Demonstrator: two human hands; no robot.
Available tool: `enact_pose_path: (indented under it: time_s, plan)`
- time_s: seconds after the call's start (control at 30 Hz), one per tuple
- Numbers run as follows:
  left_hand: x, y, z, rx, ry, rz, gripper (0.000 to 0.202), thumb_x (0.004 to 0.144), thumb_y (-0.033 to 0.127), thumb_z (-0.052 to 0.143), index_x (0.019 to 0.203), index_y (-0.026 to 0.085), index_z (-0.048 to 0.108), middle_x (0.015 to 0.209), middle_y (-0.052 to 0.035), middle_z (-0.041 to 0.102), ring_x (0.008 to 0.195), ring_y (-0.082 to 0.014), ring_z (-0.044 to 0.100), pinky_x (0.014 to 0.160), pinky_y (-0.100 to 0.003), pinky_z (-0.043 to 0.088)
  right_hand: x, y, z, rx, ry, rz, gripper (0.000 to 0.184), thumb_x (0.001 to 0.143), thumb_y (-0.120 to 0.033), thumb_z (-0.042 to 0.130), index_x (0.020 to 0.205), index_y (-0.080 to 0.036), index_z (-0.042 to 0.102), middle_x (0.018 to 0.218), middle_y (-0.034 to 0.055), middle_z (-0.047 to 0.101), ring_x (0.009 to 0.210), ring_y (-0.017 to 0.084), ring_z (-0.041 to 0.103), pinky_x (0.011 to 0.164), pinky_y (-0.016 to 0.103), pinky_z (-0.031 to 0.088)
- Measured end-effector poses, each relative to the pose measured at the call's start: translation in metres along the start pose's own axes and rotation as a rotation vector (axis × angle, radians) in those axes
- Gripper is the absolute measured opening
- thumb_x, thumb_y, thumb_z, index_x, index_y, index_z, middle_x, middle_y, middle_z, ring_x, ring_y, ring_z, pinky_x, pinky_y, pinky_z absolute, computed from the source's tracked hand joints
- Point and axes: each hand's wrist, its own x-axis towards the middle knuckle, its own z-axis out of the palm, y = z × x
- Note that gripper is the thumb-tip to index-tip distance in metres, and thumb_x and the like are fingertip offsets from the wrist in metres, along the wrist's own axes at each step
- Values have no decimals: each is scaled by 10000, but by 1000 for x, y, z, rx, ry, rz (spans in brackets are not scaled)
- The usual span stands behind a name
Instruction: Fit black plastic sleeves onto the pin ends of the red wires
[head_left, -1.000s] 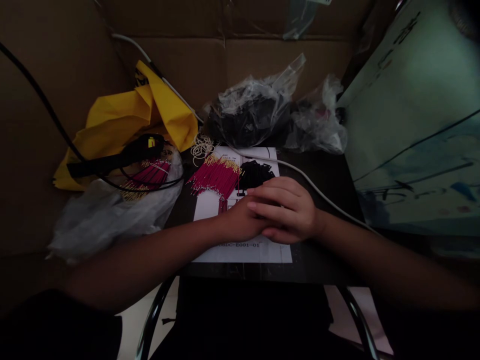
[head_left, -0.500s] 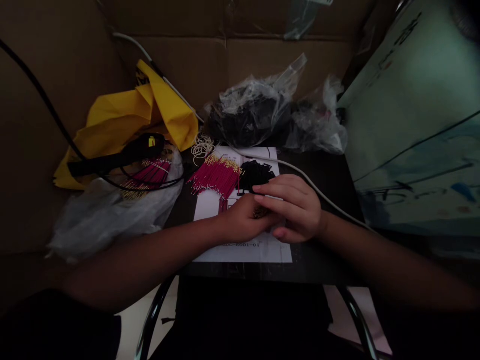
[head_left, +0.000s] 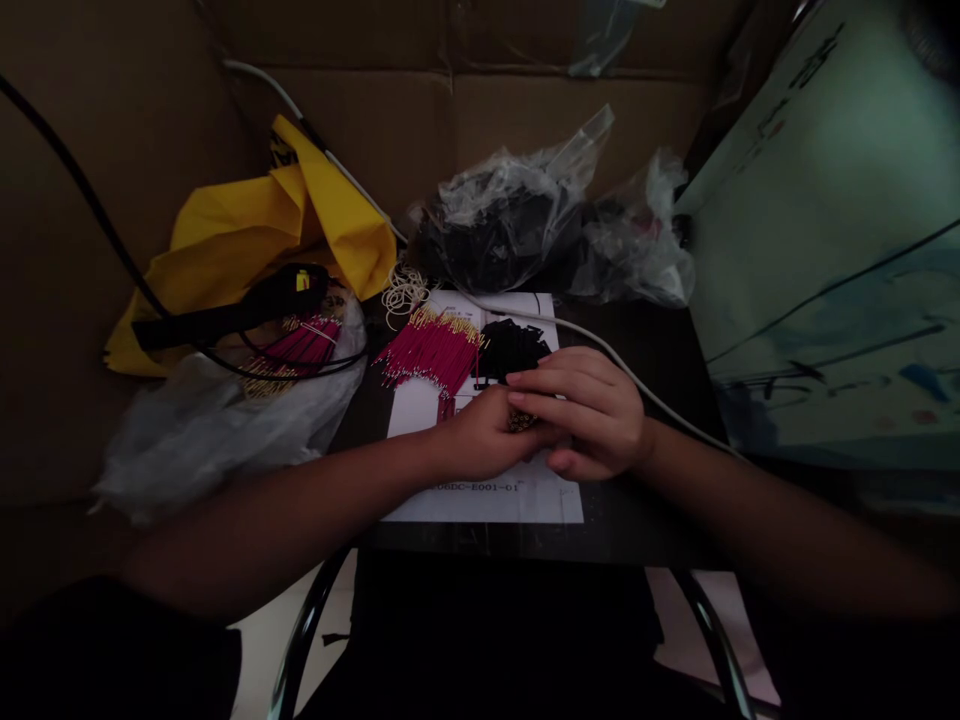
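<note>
My left hand (head_left: pixel 484 432) is closed around a bundle of wires (head_left: pixel 520 420), whose brass-coloured terminal ends show above the thumb. Over the bundle's other side my right hand (head_left: pixel 596 412) is cupped, its fingers bent against the left hand; what lies under its palm is hidden. Just beyond the hands sits a pile of small black connector housings (head_left: pixel 514 350). To its left, magenta wires (head_left: pixel 435 352) with gold terminals at one end and bare silvery tips at the other lie fanned out on a printed white sheet (head_left: pixel 487 505).
Clear plastic bags of black parts (head_left: pixel 495 225) stand at the back. On the left are a yellow bag (head_left: pixel 240 225), a crumpled plastic bag (head_left: pixel 202 430) and tied magenta wires (head_left: pixel 304 345). A white cable (head_left: pixel 622 365) crosses the dark table (head_left: pixel 622 535). Cardboard (head_left: pixel 360 130) rises behind.
Both hands keep nearly the same place and hold. The terminal ends in the left hand show slightly more clearly. Nothing else has visibly moved, apart from a slight shift of the view.
</note>
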Motion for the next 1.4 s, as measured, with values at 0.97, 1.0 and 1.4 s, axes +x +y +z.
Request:
enact_pose_path:
  time_s: [0.97, 1.0, 1.4]
  plan:
    - [2, 26, -9, 77, -348, -145, 512, 896, 358, 577, 518, 173, 284, 522, 52, 240, 496, -60, 248, 477, -266, 218, -12, 23, 7, -138, 66, 422, 293, 911, -399, 501, 1125, -259, 644, 1197, 70, 644, 1102, 281, 595, 946, 516, 441]
    - [2, 27, -9, 71, -351, -151, 519, 895, 367, 575, 518, 175, 275, 526, 50, 231, 500, -61, 240, 481, -270, 209, -14, 27, 10, -192, 46, 485, 236, 883, -357, 551, 1065, -256, 664, 1212, 71, 636, 1117, 296, 577, 958, 530, 420]
    - [3, 22, -4, 41, -291, -161, 520, 840, 396, 645, 541, 179, 280, 579, 38, 340, 581, -78, 339, 568, -266, 293, -19, 34, 24, -270, -128, 577, 124, 808, -264, 667, 924, -236, 701, 1267, 75, 614, 1209, 322, 498, 982, 521, 397]
